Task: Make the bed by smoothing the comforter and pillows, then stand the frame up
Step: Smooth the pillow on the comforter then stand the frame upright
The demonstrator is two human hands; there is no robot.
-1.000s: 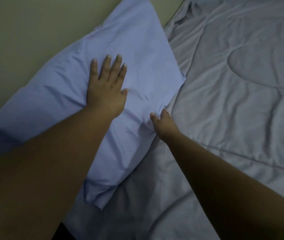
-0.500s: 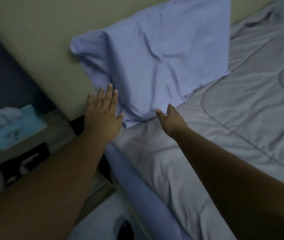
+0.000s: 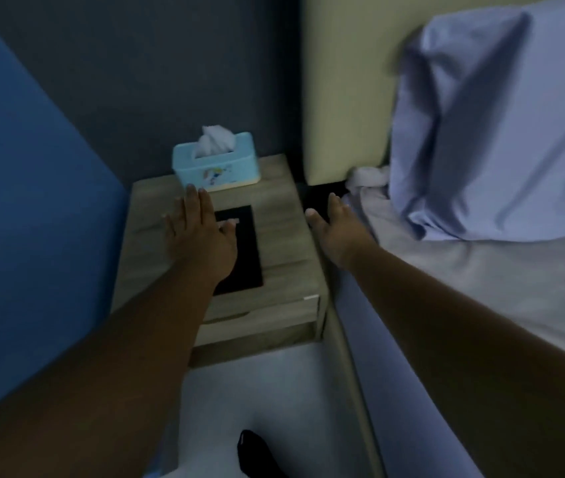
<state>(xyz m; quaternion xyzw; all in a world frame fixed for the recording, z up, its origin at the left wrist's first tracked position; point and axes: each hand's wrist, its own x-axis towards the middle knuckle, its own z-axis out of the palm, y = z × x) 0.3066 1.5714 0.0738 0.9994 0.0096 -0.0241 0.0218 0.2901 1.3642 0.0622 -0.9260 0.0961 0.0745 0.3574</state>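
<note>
A black picture frame [image 3: 244,257] lies flat on the wooden nightstand [image 3: 284,243] beside the bed. My left hand [image 3: 201,232] hovers open over the frame's left part, fingers spread, hiding some of it. My right hand [image 3: 338,229] is open in the gap between nightstand and bed, holding nothing. The lavender pillow [image 3: 501,132] leans against the cream headboard [image 3: 346,88] at the right. The grey comforter [image 3: 481,281] lies flat on the bed below the pillow.
A light blue tissue box [image 3: 217,163] stands at the back of the nightstand, just beyond my left fingertips. A blue wall panel [image 3: 25,188] fills the left. A drawer front [image 3: 260,326] shows below the nightstand top. A dark foot [image 3: 256,453] stands on the pale floor.
Both hands left the pillow and swung left with my view, from the bed to the nightstand. The left hand now sits over the black frame.
</note>
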